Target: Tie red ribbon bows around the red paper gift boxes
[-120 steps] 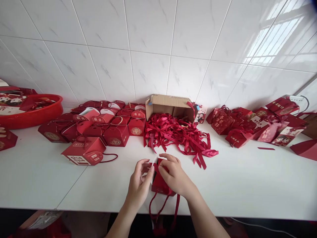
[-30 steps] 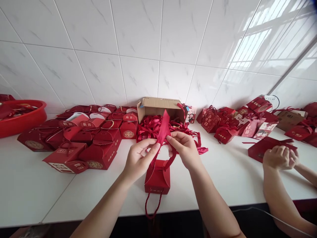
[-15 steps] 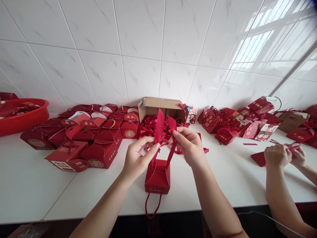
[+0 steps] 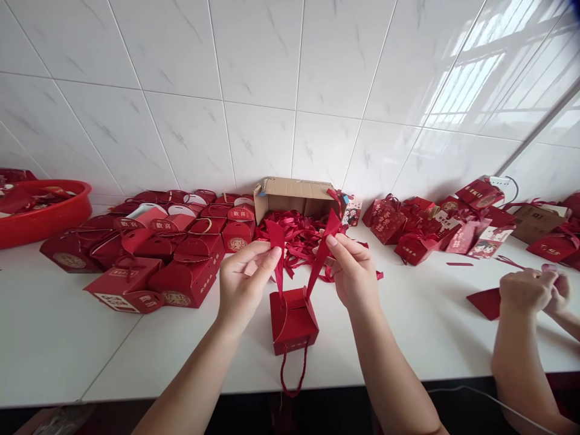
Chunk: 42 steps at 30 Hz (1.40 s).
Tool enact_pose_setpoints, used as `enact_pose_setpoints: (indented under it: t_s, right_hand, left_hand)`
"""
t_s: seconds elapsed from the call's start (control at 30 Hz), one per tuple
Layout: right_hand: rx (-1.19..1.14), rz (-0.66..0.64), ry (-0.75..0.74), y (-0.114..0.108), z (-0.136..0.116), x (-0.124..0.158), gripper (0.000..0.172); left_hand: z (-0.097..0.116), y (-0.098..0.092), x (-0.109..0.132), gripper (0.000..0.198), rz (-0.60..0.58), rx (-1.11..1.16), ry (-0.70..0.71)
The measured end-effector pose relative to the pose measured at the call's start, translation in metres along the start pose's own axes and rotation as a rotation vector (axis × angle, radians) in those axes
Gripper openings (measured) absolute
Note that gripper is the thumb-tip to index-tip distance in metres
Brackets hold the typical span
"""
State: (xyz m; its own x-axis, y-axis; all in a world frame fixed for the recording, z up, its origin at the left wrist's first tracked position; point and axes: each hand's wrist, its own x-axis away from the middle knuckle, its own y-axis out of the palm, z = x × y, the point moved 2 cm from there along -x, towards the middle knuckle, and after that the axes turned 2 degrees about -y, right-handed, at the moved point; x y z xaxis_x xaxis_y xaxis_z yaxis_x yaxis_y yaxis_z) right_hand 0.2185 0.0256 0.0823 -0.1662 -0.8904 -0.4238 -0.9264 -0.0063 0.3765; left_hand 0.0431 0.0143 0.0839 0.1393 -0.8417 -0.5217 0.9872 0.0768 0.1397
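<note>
A small red gift box [image 4: 296, 326] sits near the front of the white table, its dark red cord handle [image 4: 294, 389] hanging over the edge. Two ends of a red ribbon [image 4: 318, 266] rise from the top of this box. My left hand [image 4: 247, 275] pinches the left end between thumb and fingers. The right end is pinched in my right hand [image 4: 351, 266], a little higher and farther out. Both hands are above the box and apart from each other. Where the ribbon passes through the box is hidden.
Behind my hands, a cardboard carton [image 4: 292, 190] spills red ribbons [image 4: 296, 232]. Several red boxes [image 4: 185, 272] stand at left beside a red basin [image 4: 54, 217]. More gift boxes [image 4: 417, 244] lie at right. A co-worker's hands [image 4: 534, 290] work at the far right.
My hands have moved apart, spreading the ribbon ends wider. The gift box has shifted slightly right and turned a little. The co-worker's hands have moved right.
</note>
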Motion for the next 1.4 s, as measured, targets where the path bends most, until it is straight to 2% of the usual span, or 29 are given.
enact_pose_setpoints:
  t_s: [0.17, 0.23, 0.33, 0.43, 0.5, 0.6, 0.67, 0.73, 0.83, 0.9, 0.97, 1.03, 1.1, 1.13, 1.2, 1.27, 1.3, 1.4]
  right_hand:
    - [-0.028, -0.046, 0.028, 0.003, -0.003, 0.002, 0.014]
    - [-0.015, -0.094, 0.043, 0.007, -0.006, 0.002, 0.013]
    - [0.086, -0.18, 0.04, 0.012, -0.011, 0.002, 0.015]
    - [0.165, -0.342, -0.004, 0.016, -0.016, 0.004, 0.018]
    - [0.205, -0.445, -0.052, 0.016, -0.017, 0.007, 0.019]
    - [0.266, -0.493, -0.131, 0.013, -0.016, 0.008, 0.014]
    - [0.31, -0.528, -0.206, 0.009, -0.015, 0.007, 0.011]
    - [0.37, -0.626, -0.318, 0.006, -0.015, 0.006, 0.012]
    - [0.502, -0.768, -0.506, 0.0, -0.014, 0.006, 0.024]
    - [0.583, -0.787, -0.607, -0.004, -0.013, 0.006, 0.033]
    - [0.624, -0.761, -0.664, -0.005, -0.013, 0.006, 0.036]
    - [0.632, -0.728, -0.657, -0.004, -0.01, 0.006, 0.037]
    - [0.607, -0.641, -0.606, -0.004, -0.007, 0.007, 0.034]
    - [0.587, -0.554, -0.572, -0.006, -0.004, 0.008, 0.031]
    - [0.555, -0.294, -0.48, -0.017, 0.002, 0.012, 0.022]
    - [0.545, -0.037, -0.336, -0.04, 0.011, 0.021, 0.015]
    - [0.553, 0.059, -0.247, -0.055, 0.018, 0.027, 0.015]
    - [0.644, 0.276, 0.011, -0.11, 0.042, 0.053, 0.028]
  left_hand:
    - [0.003, 0.002, 0.002, 0.007, -0.007, 0.079, -0.024]
    - [0.008, 0.004, 0.002, 0.008, -0.069, 0.115, -0.035]
    - [0.014, 0.01, 0.0, 0.008, -0.184, 0.04, -0.045]
    - [0.014, 0.013, -0.001, 0.008, -0.252, -0.083, -0.077]
    - [0.011, 0.013, -0.001, 0.01, -0.279, -0.133, -0.096]
    - [0.008, 0.011, -0.002, 0.013, -0.326, -0.147, -0.153]
    - [0.006, 0.008, -0.002, 0.019, -0.38, -0.053, -0.243]
    - [0.006, 0.004, -0.002, 0.021, -0.414, 0.095, -0.362]
    - [0.003, -0.002, -0.005, 0.012, -0.396, 0.262, -0.528]
    - [0.002, -0.004, -0.007, 0.006, -0.391, 0.321, -0.596]
    - [0.0, -0.002, -0.006, 0.008, -0.409, 0.341, -0.601]
    - [-0.001, 0.001, -0.003, 0.015, -0.401, 0.281, -0.518]
    - [-0.002, 0.002, -0.001, 0.022, -0.311, 0.085, -0.31]
    - [-0.003, 0.0, 0.0, 0.023, -0.235, -0.056, -0.166]
    - [-0.006, -0.009, 0.004, 0.023, -0.058, -0.353, 0.13]
    - [-0.014, -0.03, 0.012, 0.023, 0.098, -0.588, 0.314]
    - [-0.021, -0.045, 0.017, 0.021, 0.153, -0.682, 0.332]
    - [-0.052, -0.099, 0.04, 0.011, 0.182, -0.954, 0.193]
